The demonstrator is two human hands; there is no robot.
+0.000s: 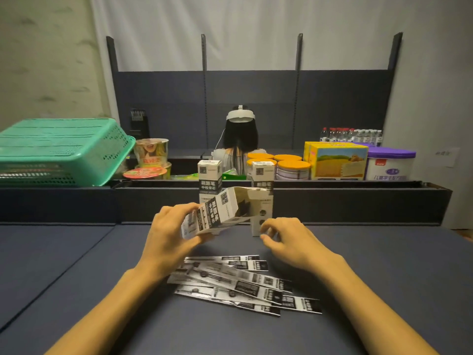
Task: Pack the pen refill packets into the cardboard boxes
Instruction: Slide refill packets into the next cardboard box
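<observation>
My left hand (170, 233) grips a black-and-white cardboard box (220, 213), tilted on its side above the table with its open flap end pointing right. My right hand (289, 239) hovers just right of that box with fingers curled, holding nothing that I can see. Two more boxes of the same print stand upright behind, one (210, 179) left and one (263, 190) right, both partly hidden by the held box. Several flat pen refill packets (240, 280) lie in a loose pile on the dark table below my hands.
A raised dark ledge (332, 198) runs across behind the boxes. Beyond it sit a green basket (64, 149), noodle cups (151, 152), orange-lidded tins (291, 167), a yellow carton (337, 160) and a purple-lidded tub (390, 162). A person with a headset (240, 134) sits opposite.
</observation>
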